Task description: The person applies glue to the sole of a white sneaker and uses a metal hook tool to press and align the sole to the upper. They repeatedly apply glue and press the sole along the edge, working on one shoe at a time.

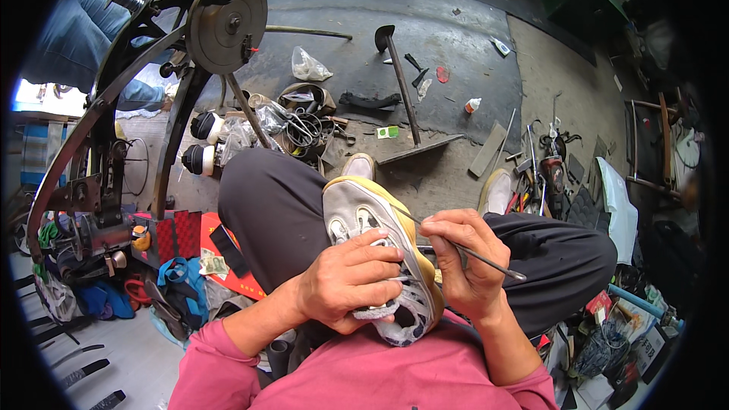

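A pale grey sneaker [355, 202] with a yellowish sole lies across my lap, its toe pointing away from me. My left hand [351, 277] is closed round its upper near the opening, fingers over the laces. In my right hand [467, 264] is a thin metal rod-like tool [490, 261], pinched between thumb and fingers. The tool's rounded end sticks out to the right. Its thin front part runs up to the left and meets the edge of the sole; whether the tip is in the seam I cannot tell.
To the left stands a black hand-cranked machine with a round wheel [226, 23]. A metal shoe-last stand [401, 91] rises ahead of my feet. Hand tools [541, 175] lie at the right, cloth and bags [182, 288] at the left. Another person's jeans [72, 49] show behind the machine.
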Motion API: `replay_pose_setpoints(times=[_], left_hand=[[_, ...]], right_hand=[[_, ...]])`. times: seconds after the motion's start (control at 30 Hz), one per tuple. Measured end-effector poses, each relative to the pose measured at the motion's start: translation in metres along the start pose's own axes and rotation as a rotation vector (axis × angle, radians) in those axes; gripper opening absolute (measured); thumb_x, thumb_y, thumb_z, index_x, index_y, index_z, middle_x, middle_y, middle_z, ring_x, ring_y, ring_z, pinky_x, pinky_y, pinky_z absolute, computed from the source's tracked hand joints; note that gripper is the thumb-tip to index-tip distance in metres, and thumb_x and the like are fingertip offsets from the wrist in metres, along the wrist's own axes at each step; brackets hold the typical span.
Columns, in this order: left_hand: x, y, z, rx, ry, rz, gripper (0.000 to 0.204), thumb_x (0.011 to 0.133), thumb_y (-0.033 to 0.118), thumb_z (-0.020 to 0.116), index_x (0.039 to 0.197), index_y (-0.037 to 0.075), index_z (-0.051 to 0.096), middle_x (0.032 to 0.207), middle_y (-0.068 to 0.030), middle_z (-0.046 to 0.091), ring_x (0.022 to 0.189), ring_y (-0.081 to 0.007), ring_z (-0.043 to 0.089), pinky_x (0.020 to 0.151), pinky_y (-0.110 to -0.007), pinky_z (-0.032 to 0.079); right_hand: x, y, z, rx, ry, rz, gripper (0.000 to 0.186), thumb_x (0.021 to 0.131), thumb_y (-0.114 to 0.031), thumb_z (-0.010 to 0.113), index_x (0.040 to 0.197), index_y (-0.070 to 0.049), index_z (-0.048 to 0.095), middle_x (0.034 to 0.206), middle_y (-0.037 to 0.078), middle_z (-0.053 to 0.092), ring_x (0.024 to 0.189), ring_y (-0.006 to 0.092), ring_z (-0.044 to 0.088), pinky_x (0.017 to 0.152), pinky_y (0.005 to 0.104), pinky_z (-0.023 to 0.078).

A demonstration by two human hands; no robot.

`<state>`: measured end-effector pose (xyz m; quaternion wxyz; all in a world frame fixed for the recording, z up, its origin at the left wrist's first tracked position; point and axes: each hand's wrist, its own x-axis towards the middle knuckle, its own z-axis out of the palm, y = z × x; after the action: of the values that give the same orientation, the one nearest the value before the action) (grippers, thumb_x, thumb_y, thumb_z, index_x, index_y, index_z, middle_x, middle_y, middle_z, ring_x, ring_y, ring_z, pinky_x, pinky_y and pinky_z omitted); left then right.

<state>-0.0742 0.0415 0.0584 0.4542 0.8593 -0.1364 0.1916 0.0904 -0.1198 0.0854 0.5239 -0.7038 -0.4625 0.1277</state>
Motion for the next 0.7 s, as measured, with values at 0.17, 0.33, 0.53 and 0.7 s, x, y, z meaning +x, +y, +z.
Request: replay_pose_setpoints(times=[0.17,0.33,0.53,0.7], left_hand=[[0.0,0.001,0.0,0.005,-0.003,-0.008,0.033,0.08,0.028,0.083,0.1,0.004,0.071,0.104,-0.0128,0.071,0.113,-0.0345,0.07,0.109,-0.057,0.049],[0.0,0.0,0.0,0.006,-0.001,-0.007,0.033,0.079,0.028,0.084,0.099,0.004,0.072,0.104,-0.013,0.072,0.111,-0.0344,0.071,0.108,-0.057,0.05],[0.001,0.0,0.0,0.006,0.0,-0.014,0.035,0.078,0.029,0.085,0.098,0.004,0.073,0.104,-0.0134,0.072,0.11,-0.0345,0.072,0.107,-0.057,0.05],[0.001,0.002,0.0,0.006,-0.002,-0.018,0.036,0.077,0.03,0.085,0.099,0.004,0.073,0.104,-0.013,0.072,0.11,-0.0347,0.072,0.106,-0.057,0.051]], right_hand=[[-0.008,-0.002,-0.008,0.013,-0.005,0.009,0.018,0.09,0.01,0.068,0.106,0.001,0.073,0.097,0.015,0.073,0.086,0.0249,0.072,0.074,0.0318,0.058],[-0.018,-0.001,-0.014,0.014,0.009,-0.017,0.024,0.085,0.01,0.074,0.106,-0.001,0.073,0.097,0.015,0.073,0.082,0.0263,0.073,0.069,0.0319,0.058],[-0.031,-0.004,-0.018,0.038,0.019,0.017,0.023,0.085,0.01,0.074,0.105,-0.001,0.074,0.097,0.015,0.074,0.082,0.0258,0.073,0.069,0.0318,0.058],[-0.035,-0.007,-0.021,0.05,0.042,0.024,0.023,0.085,0.01,0.074,0.105,-0.001,0.074,0.097,0.015,0.074,0.081,0.0257,0.073,0.069,0.0317,0.058]])
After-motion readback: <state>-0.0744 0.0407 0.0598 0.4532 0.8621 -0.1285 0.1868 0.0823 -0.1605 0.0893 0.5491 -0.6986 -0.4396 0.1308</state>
